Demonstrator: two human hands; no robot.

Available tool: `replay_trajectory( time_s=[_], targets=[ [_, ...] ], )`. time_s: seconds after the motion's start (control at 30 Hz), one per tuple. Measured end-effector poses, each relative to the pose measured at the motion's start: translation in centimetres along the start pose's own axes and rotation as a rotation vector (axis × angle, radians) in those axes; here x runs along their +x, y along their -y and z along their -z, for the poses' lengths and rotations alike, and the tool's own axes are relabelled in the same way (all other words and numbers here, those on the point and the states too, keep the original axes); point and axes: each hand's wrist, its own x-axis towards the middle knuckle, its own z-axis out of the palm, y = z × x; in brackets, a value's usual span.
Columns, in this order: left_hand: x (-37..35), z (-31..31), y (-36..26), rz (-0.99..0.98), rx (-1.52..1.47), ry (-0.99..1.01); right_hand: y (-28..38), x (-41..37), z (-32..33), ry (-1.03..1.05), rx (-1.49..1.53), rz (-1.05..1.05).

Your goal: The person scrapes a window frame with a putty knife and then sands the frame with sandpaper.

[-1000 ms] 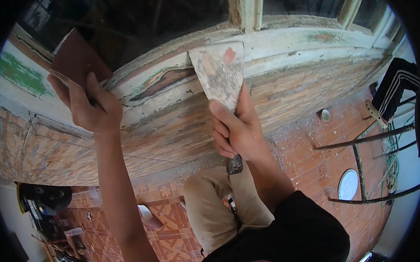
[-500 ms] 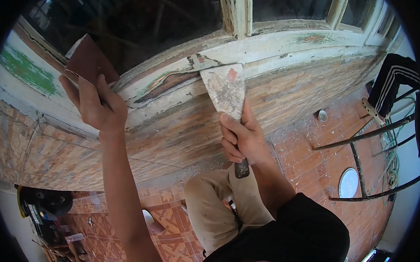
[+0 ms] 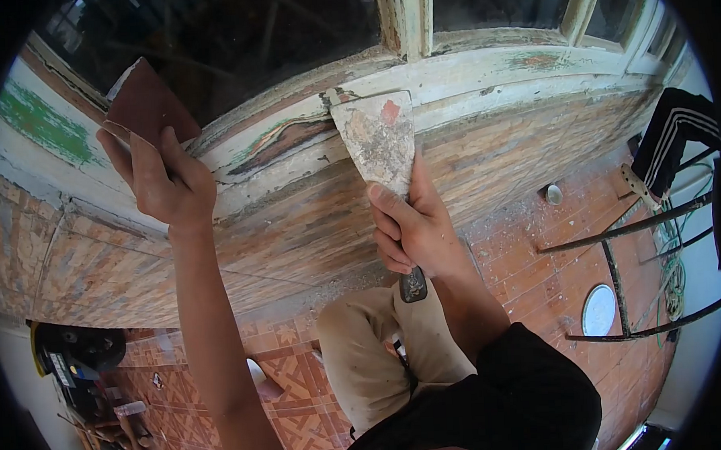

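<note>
My right hand (image 3: 413, 223) is wrapped round the dark handle of a paint scraper (image 3: 379, 140). Its wide blade, crusted with white and grey and marked by a reddish patch, lies against the window frame (image 3: 483, 75). White paint on this frame is cracked and peeling, with bare wood and green showing left of the blade. Over at the left, my left hand (image 3: 170, 185) grips a folded sheet of reddish-brown sandpaper (image 3: 152, 101), held up by the window pane (image 3: 272, 44).
Below the frame runs a stone-tiled wall (image 3: 296, 220). A black metal stand (image 3: 612, 270), a round white lid (image 3: 598, 310) and a small cup (image 3: 553, 194) are on the chip-strewn floor. Another person's leg (image 3: 671, 143) shows at right. A black case (image 3: 76, 354) stands lower left.
The scraper and my right hand have shifted up and slightly left, the blade now covering more of the frame. My left hand with the sandpaper has barely moved.
</note>
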Motion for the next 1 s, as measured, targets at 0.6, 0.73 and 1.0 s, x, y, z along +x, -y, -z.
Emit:
replay_trajectory(
  time_s=[0.6,0.73,1.0],
  targets=[
    [-0.3,-0.7,-0.2,0.046,-0.064,-0.067,-0.9,0.3,0.1,-0.002,0.078,-0.022],
    [0.0,-0.6,-0.1,0.044,-0.039,-0.048,-0.2,0.6,-0.2,0.026,0.071,0.002],
    [0.1,-0.9,0.0,0.048,-0.031,-0.05,-0.5,0.6,-0.1,0.026,0.101,-0.027]
  ],
)
